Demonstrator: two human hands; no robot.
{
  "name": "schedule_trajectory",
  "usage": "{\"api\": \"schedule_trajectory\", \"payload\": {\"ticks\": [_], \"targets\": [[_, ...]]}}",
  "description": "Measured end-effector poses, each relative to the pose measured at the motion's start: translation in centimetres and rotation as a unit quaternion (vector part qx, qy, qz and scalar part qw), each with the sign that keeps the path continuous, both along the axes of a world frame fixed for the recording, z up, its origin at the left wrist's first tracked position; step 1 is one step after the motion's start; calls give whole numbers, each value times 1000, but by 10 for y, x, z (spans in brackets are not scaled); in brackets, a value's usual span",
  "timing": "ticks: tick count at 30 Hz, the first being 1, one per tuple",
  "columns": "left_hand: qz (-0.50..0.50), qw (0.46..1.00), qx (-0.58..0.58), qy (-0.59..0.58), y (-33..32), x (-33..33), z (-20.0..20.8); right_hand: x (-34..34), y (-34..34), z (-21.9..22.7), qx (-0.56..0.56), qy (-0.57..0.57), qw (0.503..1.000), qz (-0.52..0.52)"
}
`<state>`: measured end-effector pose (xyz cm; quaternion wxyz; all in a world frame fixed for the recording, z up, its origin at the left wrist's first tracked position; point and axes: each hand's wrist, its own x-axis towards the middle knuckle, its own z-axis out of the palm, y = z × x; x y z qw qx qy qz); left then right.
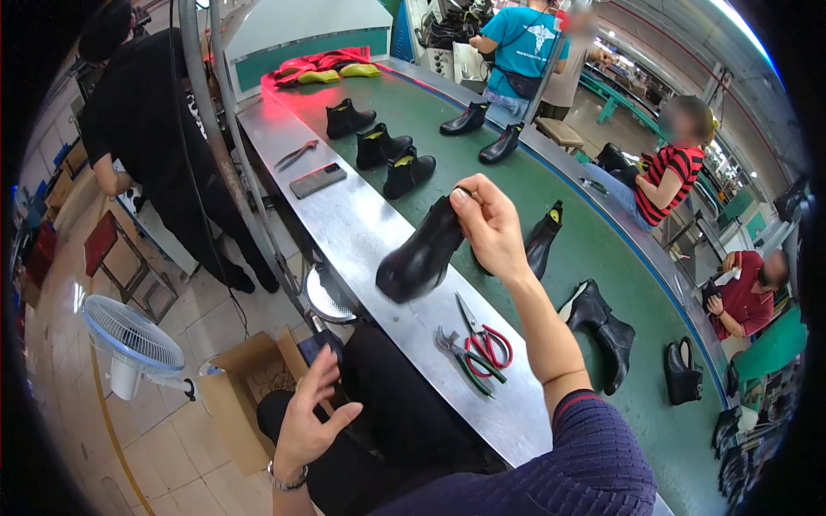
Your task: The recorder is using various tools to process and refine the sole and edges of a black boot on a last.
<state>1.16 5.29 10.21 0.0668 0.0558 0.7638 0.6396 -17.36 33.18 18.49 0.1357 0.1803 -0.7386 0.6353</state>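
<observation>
Right hand (490, 225) grips a black boot (420, 251) by its top above the metal edge of the worktop (379, 215) | left hand (311, 413), empty, fingers spread, near left by a cardboard box (234, 413) | red-handled scissors (491, 348), green-handled cutters (469, 370) lie near right of the boot

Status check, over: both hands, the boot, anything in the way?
Right hand pinching black boot by its top. Left hand open, empty. Close by on the metal ledge: red-handled scissors, green-handled pliers.
</observation>
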Motion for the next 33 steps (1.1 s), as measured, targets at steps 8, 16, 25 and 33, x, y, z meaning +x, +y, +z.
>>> {"api": "schedule_trajectory", "payload": {"ticks": [8, 16, 25, 33], "targets": [[-107, 968, 191, 121, 17, 4, 3, 83, -72, 22, -142, -175, 929, 293], [67, 976, 198, 68, -4, 58, -51, 98, -134, -56, -52, -199, 923, 327], [252, 959, 70, 105, -48, 102, -74, 174, -167, -91, 200, 75, 906, 365], [227, 967, 99, 54, -61, 111, -101, 178, -166, -115, 170, 65, 904, 387]]}}
